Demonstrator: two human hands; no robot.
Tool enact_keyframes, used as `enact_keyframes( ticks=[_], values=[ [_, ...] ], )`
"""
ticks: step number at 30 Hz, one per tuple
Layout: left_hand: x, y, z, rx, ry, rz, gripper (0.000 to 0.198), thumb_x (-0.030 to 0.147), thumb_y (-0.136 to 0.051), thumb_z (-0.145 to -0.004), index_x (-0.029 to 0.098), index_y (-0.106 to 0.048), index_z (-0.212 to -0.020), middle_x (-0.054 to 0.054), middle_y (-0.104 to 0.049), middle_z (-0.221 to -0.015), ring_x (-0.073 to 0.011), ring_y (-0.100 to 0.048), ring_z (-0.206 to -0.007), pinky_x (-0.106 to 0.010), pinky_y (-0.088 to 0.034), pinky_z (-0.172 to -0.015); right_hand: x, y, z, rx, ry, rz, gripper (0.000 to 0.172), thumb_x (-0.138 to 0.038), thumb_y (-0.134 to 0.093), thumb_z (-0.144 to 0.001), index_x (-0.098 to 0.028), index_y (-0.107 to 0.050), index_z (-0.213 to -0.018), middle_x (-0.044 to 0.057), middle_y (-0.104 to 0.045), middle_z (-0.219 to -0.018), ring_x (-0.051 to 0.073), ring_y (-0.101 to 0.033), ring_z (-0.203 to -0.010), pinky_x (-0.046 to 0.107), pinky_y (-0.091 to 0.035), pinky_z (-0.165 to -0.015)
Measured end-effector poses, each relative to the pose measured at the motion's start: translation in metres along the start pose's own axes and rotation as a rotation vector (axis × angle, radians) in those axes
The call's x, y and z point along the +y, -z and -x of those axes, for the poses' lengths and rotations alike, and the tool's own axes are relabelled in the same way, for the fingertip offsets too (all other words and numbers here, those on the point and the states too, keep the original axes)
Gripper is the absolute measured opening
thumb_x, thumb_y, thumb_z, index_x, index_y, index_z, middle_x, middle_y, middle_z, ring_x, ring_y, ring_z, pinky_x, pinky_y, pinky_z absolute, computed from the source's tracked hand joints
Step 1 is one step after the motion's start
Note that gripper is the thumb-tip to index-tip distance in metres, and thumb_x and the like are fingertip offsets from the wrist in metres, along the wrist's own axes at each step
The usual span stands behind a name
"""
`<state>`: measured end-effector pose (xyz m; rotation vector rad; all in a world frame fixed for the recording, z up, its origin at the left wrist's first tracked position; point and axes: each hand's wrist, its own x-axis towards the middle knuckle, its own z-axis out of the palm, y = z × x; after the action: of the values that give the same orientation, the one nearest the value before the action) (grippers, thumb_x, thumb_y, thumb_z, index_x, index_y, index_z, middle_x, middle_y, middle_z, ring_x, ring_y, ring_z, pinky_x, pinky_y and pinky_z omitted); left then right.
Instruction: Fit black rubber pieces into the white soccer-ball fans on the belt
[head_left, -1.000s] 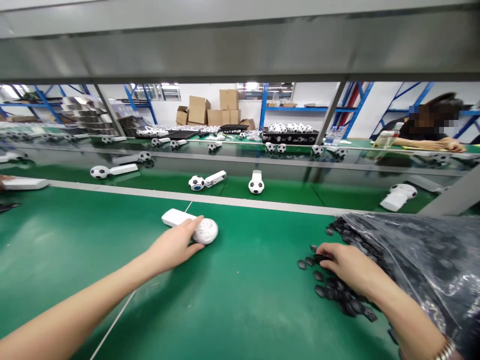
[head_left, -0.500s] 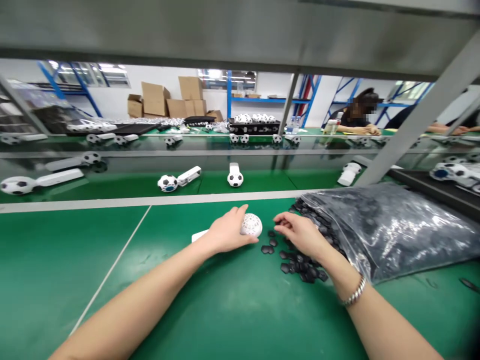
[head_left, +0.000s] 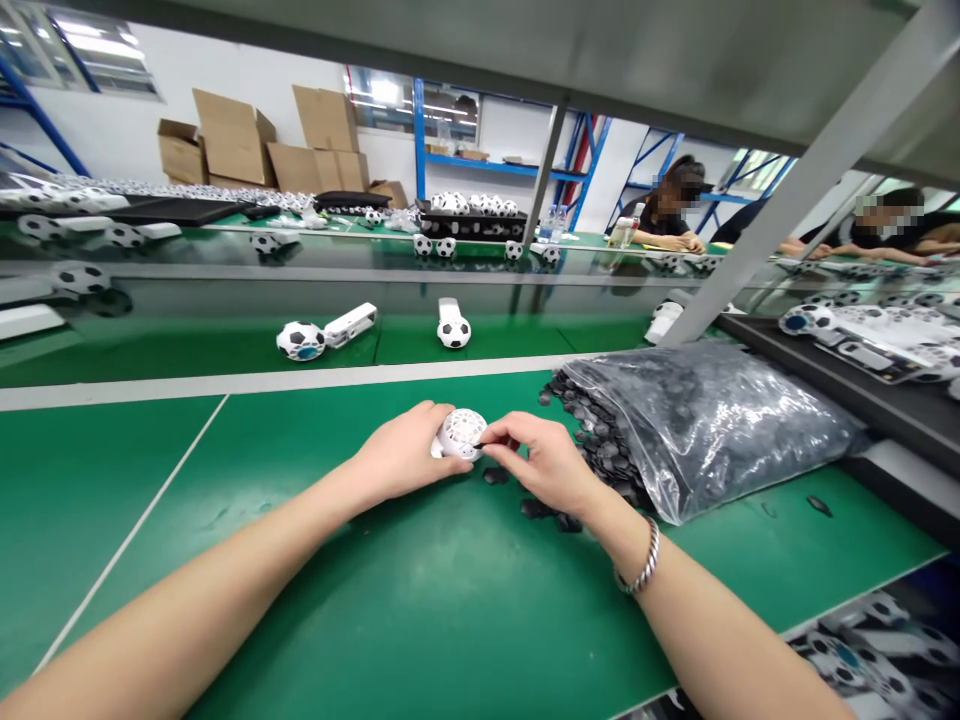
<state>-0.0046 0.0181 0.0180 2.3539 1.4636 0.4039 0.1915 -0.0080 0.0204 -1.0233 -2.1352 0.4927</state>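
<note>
White plastic shows in the left hand [head_left: 401, 455], whose fingers and thumb curl round a perforated ball [head_left: 463, 428], apparently to steady it near the middle of the green table [head_left: 375, 620]. Close by, the right hand [head_left: 551, 460] pinches a small black piece [head_left: 479, 446] against or just beside the ball's right side; I cannot tell which. Loose black pieces [head_left: 611, 455] lie beside a clear plastic bag [head_left: 720, 420], seemingly placed for a short reach. A pale strip [head_left: 405, 374] marks the far edge, a black tray [head_left: 795, 350] bounds the right, and green surface stretches near and left, leaving elbow room.
</note>
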Motion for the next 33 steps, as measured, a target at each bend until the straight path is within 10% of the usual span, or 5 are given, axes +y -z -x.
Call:
enact_keyframes(
  ticks=[16, 33],
  values=[
    [-0.001, 0.0, 0.0, 0.004, -0.029, 0.051, 0.072, 0.051, -0.064, -0.059, 0.029, -0.042, -0.124, -0.004, -0.052, -0.117, -0.0252, -0.054, -0.1, -0.031, -0.044, -0.078, -0.005, -0.011, 0.002, -0.031, -0.053, -0.142, 0.02, -0.017, -0.048, -0.081, -0.02, -0.054, -0.1, 0.004, -0.059, -0.091, 0.013, -0.056, -0.082, 0.026, -0.047, -0.072],
    [0.001, 0.002, 0.0, 0.017, 0.0, 0.003, 0.069, 0.061, -0.058, -0.062, 0.029, -0.045, -0.122, -0.003, -0.053, -0.117, -0.0261, -0.056, -0.096, -0.033, -0.045, -0.075, 0.002, -0.022, 0.002, 0.055, -0.212, -0.156, 0.004, -0.022, -0.059, -0.074, -0.018, -0.061, -0.073, 0.002, -0.055, -0.082, 0.012, -0.054, -0.076, 0.025, -0.046, -0.067]
  ],
)
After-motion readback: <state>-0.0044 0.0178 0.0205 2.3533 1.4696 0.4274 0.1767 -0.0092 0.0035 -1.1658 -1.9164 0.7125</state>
